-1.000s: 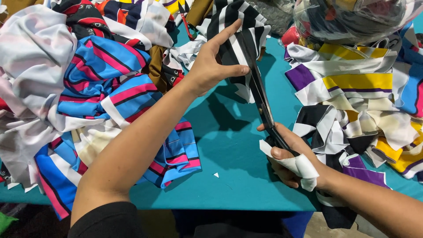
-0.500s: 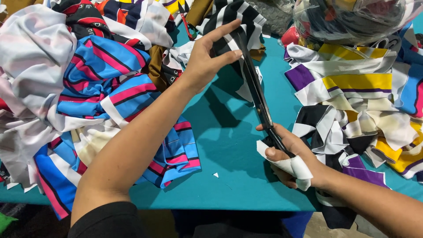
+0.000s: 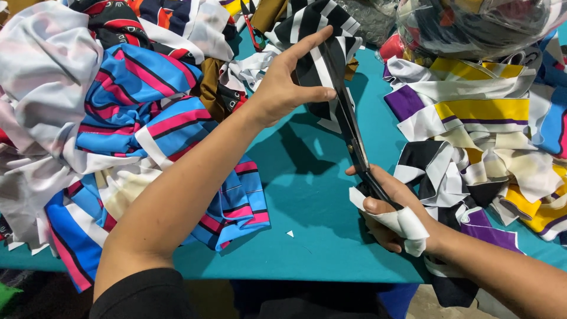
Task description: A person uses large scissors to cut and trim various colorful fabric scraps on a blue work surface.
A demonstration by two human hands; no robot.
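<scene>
- Far to the left of the left hand, a heap of white cloth (image 3: pixel 41 77) lies on the desk (image 3: pixel 307 201), touching a crumpled blue fabric with pink stripes (image 3: pixel 142 118).
- A second fold of that striped cloth hangs over the near desk edge, below the left forearm.
- The left hand (image 3: pixel 283 88) is raised above the desk, thumb and fingers pinched together on a black-and-white striped fabric piece (image 3: pixel 322 56), holding it up taut.
- Just right of that hand, the scissors (image 3: pixel 354 142) run from the fabric down to the right hand; the dark blades lie against the striped piece's edge, nearly together.
- A tiny white scrap (image 3: pixel 290 234) lies on the teal desk below and between the two hands.
- The right hand (image 3: pixel 390 212) is closed around the scissor handles, a strip of white cloth wrapped about its fingers and palm.
- Right of the right hand, a pile of cut strips (image 3: pixel 478 136) in purple, yellow, cream, black and white covers the desk, touching the right wrist.
- Above that pile, well beyond the right hand, sits a clear plastic bag (image 3: pixel 472 26) stuffed with coloured cloth.
</scene>
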